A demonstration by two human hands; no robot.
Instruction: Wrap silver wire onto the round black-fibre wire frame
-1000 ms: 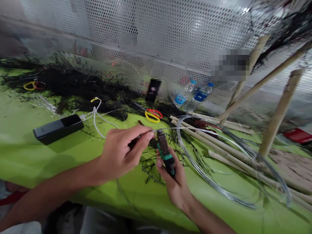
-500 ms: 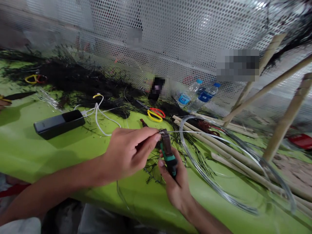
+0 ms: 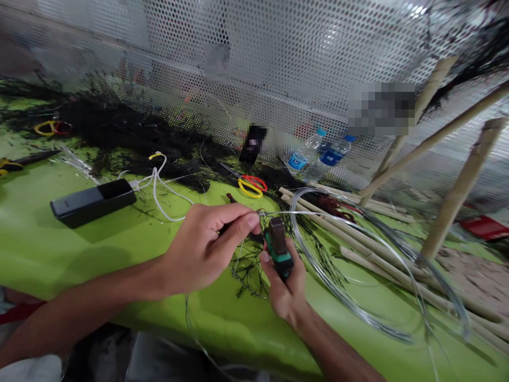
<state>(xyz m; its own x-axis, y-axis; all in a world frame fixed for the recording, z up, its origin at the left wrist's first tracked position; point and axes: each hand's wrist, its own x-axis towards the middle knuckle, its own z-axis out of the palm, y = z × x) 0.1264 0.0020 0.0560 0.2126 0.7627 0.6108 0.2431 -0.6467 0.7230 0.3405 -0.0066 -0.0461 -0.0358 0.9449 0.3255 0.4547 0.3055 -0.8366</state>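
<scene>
My left hand point(image 3: 212, 241) pinches a thin clear line point(image 3: 310, 213) between thumb and fingertips, and the line runs off to the right. A small piece sits on the line at my fingertips, too small to make out. Wrapped in the fingers of my right hand point(image 3: 292, 289) is a pair of pliers point(image 3: 279, 246) with a brown, rusty-looking head and green-and-black handles. Their head points up just below the line and looks apart from it. Right of my hands lies a coil of clear line point(image 3: 318, 281). Dark branching twigs point(image 3: 252, 278) lie beneath my hands.
Red-and-yellow scissors point(image 3: 251, 185), a phone point(image 3: 253, 143) and two water bottles point(image 3: 302, 156) are at the back. A black power bank point(image 3: 93, 201) with a white cable sits left. Bamboo poles point(image 3: 382, 257) lie right; others stand up point(image 3: 461, 191). Perforated metal sheeting point(image 3: 278, 63) rises behind.
The pliers' head has come down and away from the line at my left fingertips, where it was before. My left hand keeps its pinch. A hand at the far left edge has left the pliers there.
</scene>
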